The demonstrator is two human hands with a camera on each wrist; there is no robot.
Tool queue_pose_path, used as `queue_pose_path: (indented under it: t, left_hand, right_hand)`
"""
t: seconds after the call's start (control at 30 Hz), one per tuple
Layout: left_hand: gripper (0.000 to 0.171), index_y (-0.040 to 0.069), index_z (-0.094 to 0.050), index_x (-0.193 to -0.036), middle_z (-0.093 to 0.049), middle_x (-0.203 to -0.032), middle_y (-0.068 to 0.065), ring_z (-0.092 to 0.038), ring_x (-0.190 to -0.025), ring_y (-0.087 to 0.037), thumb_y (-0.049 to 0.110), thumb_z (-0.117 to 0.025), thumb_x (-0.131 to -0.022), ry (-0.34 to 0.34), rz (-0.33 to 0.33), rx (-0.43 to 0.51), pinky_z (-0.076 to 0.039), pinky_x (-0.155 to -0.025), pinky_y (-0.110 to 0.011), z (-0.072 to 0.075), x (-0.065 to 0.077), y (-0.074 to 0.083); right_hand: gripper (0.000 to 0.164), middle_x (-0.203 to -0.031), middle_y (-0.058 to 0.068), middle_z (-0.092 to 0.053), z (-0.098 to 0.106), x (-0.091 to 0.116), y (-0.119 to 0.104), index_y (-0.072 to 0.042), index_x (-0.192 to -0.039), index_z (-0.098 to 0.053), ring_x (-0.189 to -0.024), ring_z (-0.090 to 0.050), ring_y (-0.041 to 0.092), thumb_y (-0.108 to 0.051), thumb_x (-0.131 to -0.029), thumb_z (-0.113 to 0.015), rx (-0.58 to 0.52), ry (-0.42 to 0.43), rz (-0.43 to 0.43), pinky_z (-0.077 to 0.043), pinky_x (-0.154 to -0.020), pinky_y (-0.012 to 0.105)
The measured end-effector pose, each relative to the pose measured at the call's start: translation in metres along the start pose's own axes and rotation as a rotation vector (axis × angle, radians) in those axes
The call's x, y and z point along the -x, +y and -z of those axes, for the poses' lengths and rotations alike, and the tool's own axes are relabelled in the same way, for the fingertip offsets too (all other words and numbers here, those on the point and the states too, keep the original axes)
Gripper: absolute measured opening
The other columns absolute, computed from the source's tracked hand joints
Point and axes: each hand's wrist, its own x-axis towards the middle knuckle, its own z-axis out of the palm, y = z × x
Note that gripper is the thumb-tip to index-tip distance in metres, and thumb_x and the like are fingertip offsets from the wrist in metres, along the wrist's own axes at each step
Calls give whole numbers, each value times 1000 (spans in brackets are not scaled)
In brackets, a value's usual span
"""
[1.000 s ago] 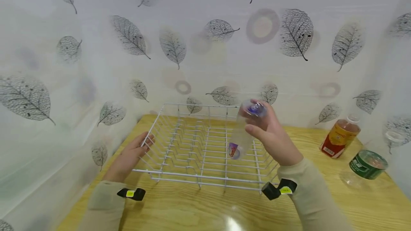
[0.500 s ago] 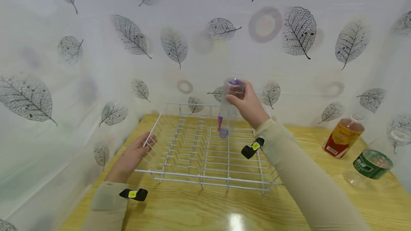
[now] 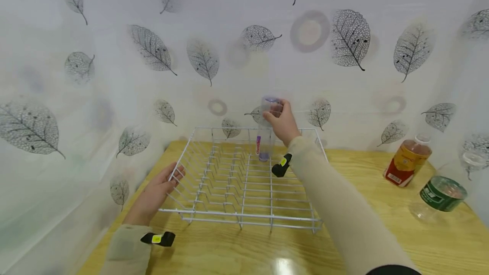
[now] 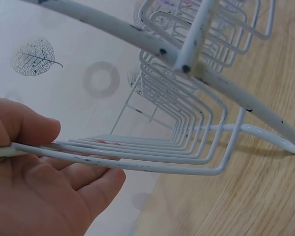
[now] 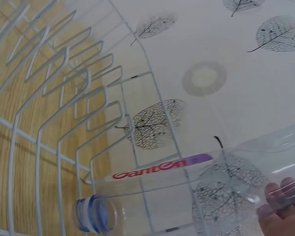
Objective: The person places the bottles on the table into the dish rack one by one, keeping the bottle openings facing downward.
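Observation:
A clear plastic bottle [image 3: 263, 139] with a purple-and-red label is upside down at the back of the white wire dish rack [image 3: 244, 215]. Its blue cap [image 5: 92, 214] points down beside the rack's wires; whether it touches them I cannot tell. My right hand [image 3: 280, 120] grips the bottle near its base, above the rack's back rim. At the rack's left side, my left hand [image 3: 156, 190] holds the wire frame. The left wrist view shows the thumb above the rim wire and the fingers [image 4: 101, 191] beneath it.
To the right on the wooden table [image 3: 214, 249] stands a bottle with a red and yellow label [image 3: 406, 162]. Near it is a clear container with a green label [image 3: 443, 194]. A leaf-patterned curtain [image 3: 229, 67] hangs behind and at the left.
My right hand has carried the bottle left and towards the back of the rack, and the bottle has become more upright, cap down. My left hand stays on the rack's side.

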Motion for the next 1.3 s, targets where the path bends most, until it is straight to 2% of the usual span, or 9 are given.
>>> queue_pose_path:
  t: [0.23,0.43,0.7,0.83,1.03,1.3]
  left_hand:
    - [60,4,-4,-163,-23,-164,-19,-24,-149,-37,7,-32,-109,-15,-6,6,-16,-120,-54,-3,0,5]
    - [60,2,-5,-162,-23,-164,-21,-24,-149,-38,5,-31,-109,-22,-21,8,-17,-120,-54,-6,-3,7]
    - [60,5,-5,-163,-23,-165,-17,-24,-149,-36,7,-32,-109,-30,-11,24,-17,-120,-53,-9,-6,2]
    - [61,6,-6,-163,-25,-164,-16,-26,-149,-35,6,-33,-108,-21,2,8,-18,-120,-52,-10,-6,1]
    - [61,5,-5,-163,-24,-164,-17,-25,-149,-36,6,-33,-108,-12,9,2,-17,-120,-53,-9,-1,1]
    - [62,4,-3,-162,-22,-165,-19,-24,-149,-35,6,-33,-109,6,3,-12,-20,-119,-50,-4,2,-3]
  right_hand:
    - [88,-146,11,-44,-3,-5,9,-13,-162,-9,-135,-45,28,-33,-100,-67,95,-11,-75,-43,-108,45]
    - [90,-149,16,-44,-6,-3,15,-13,-163,-8,-134,-46,33,-32,-98,-68,189,-23,-151,-44,-107,48]
    - [90,-154,19,-39,-8,-5,26,-15,-163,-8,-140,-39,37,-30,-98,-68,193,-6,-186,-37,-113,52]
    - [90,-159,17,-33,-5,-4,31,-19,-163,-7,-143,-36,36,-29,-98,-68,190,-27,-212,-36,-114,52]
    - [94,-160,16,-33,1,3,25,-19,-164,-4,-143,-36,36,-36,-97,-68,234,-52,-172,-36,-113,53]
    - [94,-162,13,-29,26,17,-6,-22,-164,-6,-149,-28,31,-44,-96,-67,239,-95,-71,-33,-115,55]
